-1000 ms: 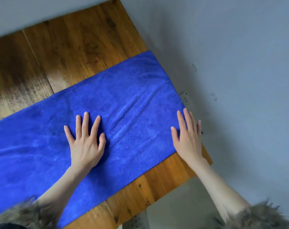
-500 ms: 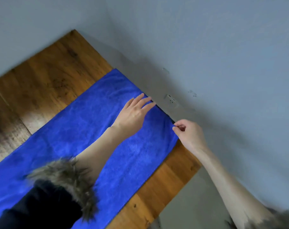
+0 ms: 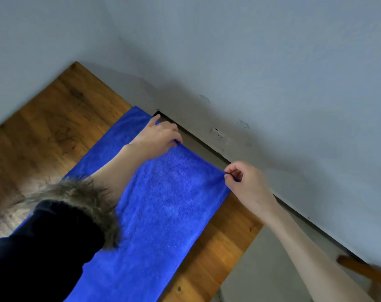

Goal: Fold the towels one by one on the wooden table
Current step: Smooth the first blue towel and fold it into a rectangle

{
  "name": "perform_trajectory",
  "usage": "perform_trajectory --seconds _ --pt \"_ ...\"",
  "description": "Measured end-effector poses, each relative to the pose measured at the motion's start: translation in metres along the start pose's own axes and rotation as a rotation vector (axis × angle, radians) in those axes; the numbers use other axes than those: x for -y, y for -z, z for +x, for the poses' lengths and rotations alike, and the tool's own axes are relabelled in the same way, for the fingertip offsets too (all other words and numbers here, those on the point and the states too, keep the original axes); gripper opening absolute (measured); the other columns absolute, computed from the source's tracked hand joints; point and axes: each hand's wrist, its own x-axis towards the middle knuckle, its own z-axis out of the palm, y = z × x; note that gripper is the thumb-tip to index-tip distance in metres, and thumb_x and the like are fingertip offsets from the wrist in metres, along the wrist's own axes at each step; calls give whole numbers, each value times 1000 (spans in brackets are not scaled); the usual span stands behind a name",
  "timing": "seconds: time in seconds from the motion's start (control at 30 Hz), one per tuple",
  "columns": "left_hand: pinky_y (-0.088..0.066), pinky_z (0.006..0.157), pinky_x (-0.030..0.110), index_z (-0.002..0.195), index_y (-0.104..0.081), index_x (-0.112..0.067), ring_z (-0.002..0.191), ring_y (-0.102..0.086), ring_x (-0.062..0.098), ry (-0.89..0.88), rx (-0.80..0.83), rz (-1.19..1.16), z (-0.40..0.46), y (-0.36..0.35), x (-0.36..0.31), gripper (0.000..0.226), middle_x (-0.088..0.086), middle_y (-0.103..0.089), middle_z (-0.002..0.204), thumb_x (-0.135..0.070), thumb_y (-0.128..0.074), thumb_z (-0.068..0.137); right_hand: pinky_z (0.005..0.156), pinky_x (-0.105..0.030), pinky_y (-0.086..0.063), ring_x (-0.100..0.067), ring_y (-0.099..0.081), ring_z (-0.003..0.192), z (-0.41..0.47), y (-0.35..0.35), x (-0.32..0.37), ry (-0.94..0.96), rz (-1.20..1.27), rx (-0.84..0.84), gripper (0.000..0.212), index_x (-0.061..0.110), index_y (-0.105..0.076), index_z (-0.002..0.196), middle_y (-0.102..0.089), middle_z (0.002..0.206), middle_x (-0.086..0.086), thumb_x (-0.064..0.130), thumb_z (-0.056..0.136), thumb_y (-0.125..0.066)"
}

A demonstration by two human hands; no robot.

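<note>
A long blue towel (image 3: 163, 203) lies flat along the wooden table (image 3: 43, 136), its far short end at the table's edge by the wall. My left hand (image 3: 156, 138) grips the far left corner of that end, fingers curled over the hem. My right hand (image 3: 246, 182) pinches the far right corner between thumb and forefinger. The end between my hands is lifted slightly and stretched taut. My left sleeve, dark with a fur cuff (image 3: 76, 199), covers part of the towel.
A grey wall (image 3: 272, 73) runs close behind the table's far edge, with a white socket (image 3: 217, 134) low on it. Grey floor (image 3: 261, 269) shows past the table's right edge. A blurred wooden piece (image 3: 364, 269) sits at the lower right.
Both hands went from lying flat on the towel to its far end. The right hand pinched its corner first; the left hand now grips the other corner, and the end is raised.
</note>
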Motion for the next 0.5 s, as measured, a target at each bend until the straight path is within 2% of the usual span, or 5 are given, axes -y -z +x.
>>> perform_trajectory --seconds 0.17,0.27,0.33,0.4,0.5 --pt "-13 110 47 93 -71 -16 108 -54 29 289 -373 91 -13 -7 44 20 6 -67 97 -6 -55 86 57 -12 -37 -4 -51 67 5 1 -7 -65 -10 -19 15 21 -57 79 -54 75 10 9 89 -55" --pt "-24 104 50 96 -71 -8 107 -53 36 420 -392 130 -30 -5 68 27 14 -67 98 3 -52 81 56 -11 -35 -3 -51 67 9 0 -9 -91 -35 -51 15 21 -57 81 -54 75 10 9 89 -54" --pt "-34 93 49 100 -70 -4 105 -52 38 464 -423 121 -39 1 75 31 17 -66 101 6 -48 81 57 -11 -35 -4 -51 67 12 -1 -10 -102 -28 -78 14 20 -57 82 -55 77 8 9 90 -53" --pt "-36 87 48 102 -69 -3 101 -53 40 480 -509 97 -43 11 75 32 19 -67 101 6 -45 82 57 -10 -34 -3 -50 67 14 -1 -7 -105 -25 -107 15 19 -57 82 -55 80 5 8 90 -52" --pt "-33 88 44 102 -68 -5 97 -55 38 506 -640 66 -42 32 70 28 18 -68 99 0 -46 86 58 -12 -33 -3 -47 66 22 10 4 -97 -31 -173 15 17 -55 81 -54 81 1 7 91 -50"
